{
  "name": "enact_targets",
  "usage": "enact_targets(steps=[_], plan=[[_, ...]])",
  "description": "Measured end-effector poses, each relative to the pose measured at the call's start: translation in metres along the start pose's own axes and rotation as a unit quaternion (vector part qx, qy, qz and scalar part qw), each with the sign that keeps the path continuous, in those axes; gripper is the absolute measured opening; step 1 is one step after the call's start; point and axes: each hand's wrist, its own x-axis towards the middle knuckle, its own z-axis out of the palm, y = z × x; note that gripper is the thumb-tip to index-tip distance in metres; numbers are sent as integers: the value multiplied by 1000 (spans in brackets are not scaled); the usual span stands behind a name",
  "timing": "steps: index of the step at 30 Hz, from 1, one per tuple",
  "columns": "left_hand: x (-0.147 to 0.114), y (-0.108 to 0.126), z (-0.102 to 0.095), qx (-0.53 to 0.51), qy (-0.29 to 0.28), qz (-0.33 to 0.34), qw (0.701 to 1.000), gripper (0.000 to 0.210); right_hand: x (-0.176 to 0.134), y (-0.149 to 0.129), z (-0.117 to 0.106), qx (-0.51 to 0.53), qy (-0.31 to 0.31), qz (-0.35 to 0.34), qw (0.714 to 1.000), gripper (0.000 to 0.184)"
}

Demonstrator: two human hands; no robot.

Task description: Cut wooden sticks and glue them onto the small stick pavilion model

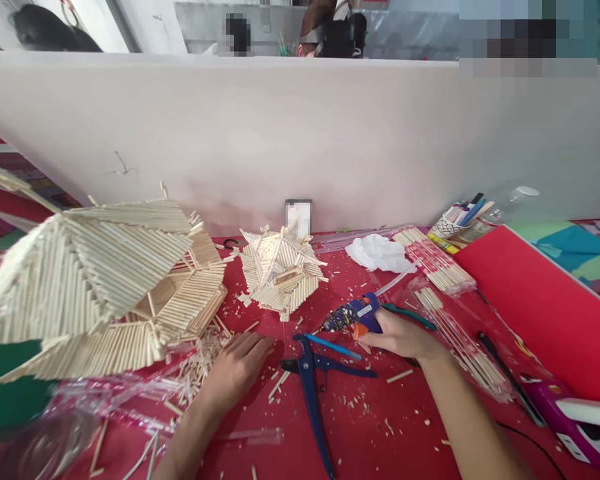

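Observation:
My right hand [395, 337] is closed round the grip of a blue glue gun [347, 315], fingers at its orange trigger. The speckled nozzle points left, and a clear glue stick [397, 279] sticks out behind. Below the nozzle lie a blue-handled cutter [310, 383] and a blue pen [335, 347]. My left hand [240, 370] rests low over the table, fingers bent and together; their tips are hidden, so anything in them cannot be seen. Beyond it stands a small tiered roof model of wooden sticks [283, 270]. A larger stick-built roof model [115, 267] stands at the left.
Wood scraps [205, 363] and plastic wrappers [115, 400] litter the red table. Packs of chopsticks [437, 260], crumpled white tissue [377, 253], a pen cup [453, 220] and a red board [545, 307] stand or lie right. A white partition [300, 133] closes off the back.

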Motion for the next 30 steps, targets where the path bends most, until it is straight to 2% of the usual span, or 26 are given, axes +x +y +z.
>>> enact_targets(steps=[3, 5, 9, 13, 18, 21, 23, 25, 27, 30], plan=[[1, 0, -1, -5, 7, 1, 1000, 17, 2, 0, -2, -160, -33, -1, 987, 34], [1, 0, -2, -10, 12, -1, 1000, 18, 3, -4, 1, -221, -33, -15, 975, 25], [2, 0, -3, -16, 25, -3, 1000, 22, 7, -13, 16, -309, -28, -8, 951, 32], [4, 1, -4, -34, 43, -14, 998, 21, 12, -15, 33, -387, -8, -14, 922, 27], [8, 9, -9, -100, 77, -55, 991, 18, 6, -26, 34, -425, 30, -33, 904, 25], [14, 23, -16, -199, 79, -137, 967, 15, -7, -48, 37, -394, 38, -99, 913, 23], [21, 36, -22, -283, 60, -198, 937, 15, -16, -64, 47, -331, 22, -201, 922, 29], [29, 50, -29, -354, 52, -232, 904, 20, -21, -76, 63, -273, 33, -290, 917, 34], [35, 60, -34, -408, 19, -249, 878, 25, -23, -82, 79, -249, 71, -342, 903, 23], [43, 67, -40, -447, 7, -263, 855, 29, -21, -82, 93, -243, 100, -377, 888, 7]])
